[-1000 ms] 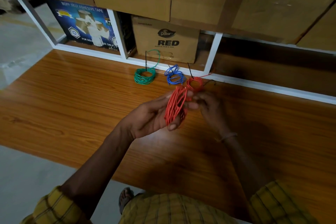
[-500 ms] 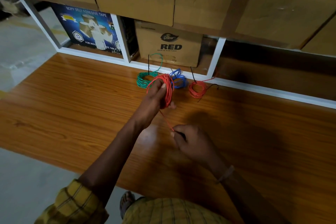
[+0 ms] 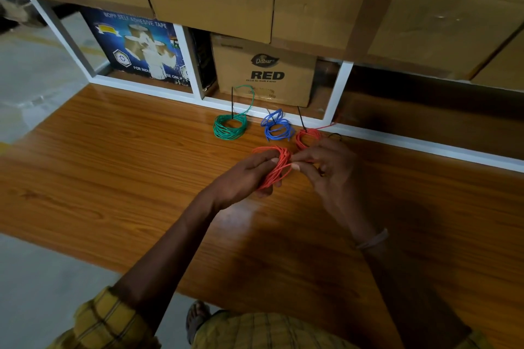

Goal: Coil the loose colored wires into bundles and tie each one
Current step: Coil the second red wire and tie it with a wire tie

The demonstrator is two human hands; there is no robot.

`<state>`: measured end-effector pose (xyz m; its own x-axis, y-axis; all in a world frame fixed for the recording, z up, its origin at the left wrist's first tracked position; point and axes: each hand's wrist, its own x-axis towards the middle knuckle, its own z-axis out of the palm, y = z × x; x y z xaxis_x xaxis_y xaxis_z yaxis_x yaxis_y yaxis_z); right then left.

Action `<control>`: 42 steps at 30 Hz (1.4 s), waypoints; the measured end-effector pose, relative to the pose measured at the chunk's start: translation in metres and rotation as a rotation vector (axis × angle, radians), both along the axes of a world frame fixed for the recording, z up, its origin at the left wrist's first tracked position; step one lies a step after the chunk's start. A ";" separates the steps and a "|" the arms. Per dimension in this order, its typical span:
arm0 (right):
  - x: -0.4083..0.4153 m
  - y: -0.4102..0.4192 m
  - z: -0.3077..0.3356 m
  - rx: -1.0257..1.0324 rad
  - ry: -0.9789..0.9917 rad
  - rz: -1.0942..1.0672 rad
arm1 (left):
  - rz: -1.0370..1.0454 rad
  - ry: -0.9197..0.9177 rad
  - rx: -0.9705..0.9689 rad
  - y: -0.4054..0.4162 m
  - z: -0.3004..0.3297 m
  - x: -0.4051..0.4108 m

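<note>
Head view shows stacked cardboard cartons (image 3: 397, 3) along the far side, above a white-framed shelf (image 3: 344, 88) holding a blue tape box (image 3: 136, 51) and a carton marked RED (image 3: 266, 71). Below and nearer lies the wooden surface (image 3: 113, 164), glossy, with grey floor (image 3: 42, 278) at near left. Three finished coils lie in a row at the far edge of the surface, close to the shelf frame: a green coil (image 3: 229, 127) at left, a blue coil (image 3: 276, 126) in the middle, and a red coil (image 3: 307, 136) at right, each with a dark tie end standing up; judged set aside there to keep done work clear of the hands. In front of them, held above the surface, is the orange-red bundle (image 3: 276, 168) now in hand. The left hand (image 3: 249, 176) grips it across its loops, fingers curled round, apparently to stop the turns springing apart. The right hand (image 3: 326, 167) pinches at the bundle's right side with thumb and fingertips; whether it holds a wire end or a tie cannot be told. Judgement: coiling appears complete and tying is the step in hand.
</note>
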<state>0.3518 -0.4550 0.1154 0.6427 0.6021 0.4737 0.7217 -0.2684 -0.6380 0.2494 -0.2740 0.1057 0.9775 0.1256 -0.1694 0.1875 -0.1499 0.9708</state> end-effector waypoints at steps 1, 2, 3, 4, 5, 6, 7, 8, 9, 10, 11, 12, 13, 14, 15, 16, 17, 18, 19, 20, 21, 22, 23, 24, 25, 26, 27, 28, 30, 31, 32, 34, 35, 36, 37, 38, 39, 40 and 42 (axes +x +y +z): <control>-0.001 -0.001 0.002 0.018 0.008 -0.003 | 0.011 -0.005 -0.029 0.000 0.001 0.001; -0.002 -0.002 0.003 0.031 0.019 -0.005 | 0.019 -0.010 -0.047 0.000 0.002 0.002; -0.003 -0.002 0.003 0.044 0.038 -0.012 | 0.032 -0.013 -0.057 0.000 0.003 0.004; -0.004 -0.003 0.003 0.060 0.067 -0.023 | 0.053 -0.015 -0.055 -0.001 0.006 0.005; -0.004 -0.003 0.003 0.078 0.103 -0.031 | 0.083 -0.020 -0.039 -0.002 0.008 0.006; -0.005 -0.003 0.004 0.095 0.132 -0.032 | 0.120 -0.030 0.000 -0.003 0.011 0.007; -0.006 -0.003 0.004 0.108 0.152 -0.026 | 0.161 -0.046 0.052 -0.003 0.012 0.008; -0.007 -0.002 0.005 0.118 0.166 -0.016 | 0.197 -0.068 0.098 -0.003 0.014 0.009; -0.007 -0.002 0.005 0.129 0.178 -0.007 | 0.221 -0.085 0.119 -0.003 0.014 0.010; -0.007 -0.002 0.004 0.140 0.185 -0.004 | 0.237 -0.088 0.103 -0.003 0.013 0.012; -0.006 -0.001 0.003 0.151 0.190 -0.008 | 0.243 -0.085 0.058 -0.003 0.013 0.014; -0.005 -0.001 0.002 0.160 0.193 -0.016 | 0.236 -0.090 -0.010 -0.003 0.012 0.015; -0.004 -0.001 0.001 0.169 0.192 -0.021 | 0.218 -0.106 -0.094 -0.003 0.011 0.017; -0.003 -0.001 0.000 0.178 0.185 -0.023 | 0.190 -0.129 -0.195 -0.003 0.010 0.018; -0.003 -0.001 -0.002 0.190 0.171 -0.021 | 0.156 -0.151 -0.301 -0.002 0.010 0.019; -0.003 -0.001 -0.002 0.205 0.158 -0.018 | 0.123 -0.160 -0.398 -0.001 0.010 0.020; -0.003 -0.001 -0.003 0.216 0.146 -0.015 | 0.104 -0.151 -0.472 -0.001 0.009 0.020; -0.002 -0.001 -0.005 0.223 0.131 -0.012 | 0.099 -0.133 -0.517 0.000 0.009 0.021; -0.002 0.000 -0.006 0.230 0.112 -0.011 | 0.095 -0.120 -0.542 0.001 0.009 0.021; 0.000 0.001 -0.007 0.238 0.094 -0.011 | 0.088 -0.116 -0.559 0.001 0.008 0.021; 0.001 0.001 -0.008 0.248 0.078 -0.012 | 0.082 -0.115 -0.581 0.002 0.006 0.022; 0.003 0.001 -0.010 0.255 0.065 -0.007 | 0.077 -0.115 -0.618 0.002 0.004 0.023; 0.005 0.000 -0.011 0.255 0.057 0.010 | 0.076 -0.115 -0.655 0.002 0.002 0.024; 0.006 0.000 -0.013 0.253 0.057 0.039 | 0.079 -0.116 -0.695 0.002 0.000 0.025; 0.006 0.000 -0.015 0.255 0.075 0.072 | 0.085 -0.114 -0.734 0.001 -0.001 0.026; 0.006 0.000 -0.018 0.264 0.113 0.099 | 0.090 -0.106 -0.767 0.000 -0.003 0.027; 0.005 0.001 -0.020 0.276 0.158 0.115 | 0.095 -0.096 -0.789 -0.001 -0.004 0.028; 0.004 0.001 -0.023 0.287 0.195 0.116 | 0.099 -0.082 -0.802 -0.001 -0.007 0.029; 0.003 0.001 -0.034 0.292 0.231 0.093 | 0.118 -0.031 -0.812 -0.003 -0.013 0.029; 0.003 0.000 -0.041 0.292 0.250 0.082 | 0.134 0.004 -0.802 -0.005 -0.017 0.029; 0.002 -0.002 -0.050 0.295 0.284 0.072 | 0.150 0.038 -0.774 -0.007 -0.023 0.029; -0.001 -0.007 -0.067 0.301 0.382 0.037 | 0.165 0.078 -0.694 -0.011 -0.034 0.027; -0.002 -0.008 -0.073 0.305 0.432 0.011 | 0.161 0.083 -0.668 -0.012 -0.039 0.027; -0.003 -0.009 -0.078 0.312 0.476 -0.011 | 0.155 0.079 -0.653 -0.014 -0.043 0.026; -0.003 -0.010 -0.082 0.324 0.513 -0.027 | 0.156 0.072 -0.640 -0.015 -0.047 0.026; -0.002 -0.010 -0.084 0.339 0.540 -0.038 | 0.172 0.066 -0.619 -0.016 -0.049 0.026; 0.000 -0.009 -0.085 0.354 0.562 -0.048 | 0.202 0.060 -0.595 -0.016 -0.051 0.027; 0.002 -0.008 -0.087 0.366 0.581 -0.058 | 0.238 0.050 -0.571 -0.016 -0.053 0.029; 0.007 -0.005 -0.090 0.382 0.612 -0.075 | 0.287 0.020 -0.525 -0.018 -0.056 0.033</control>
<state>0.3585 -0.4600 0.0255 0.8930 0.4105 0.1845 0.1939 0.0190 -0.9808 0.2827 -0.2917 0.0501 0.9130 0.2787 -0.2981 0.1684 0.4081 0.8973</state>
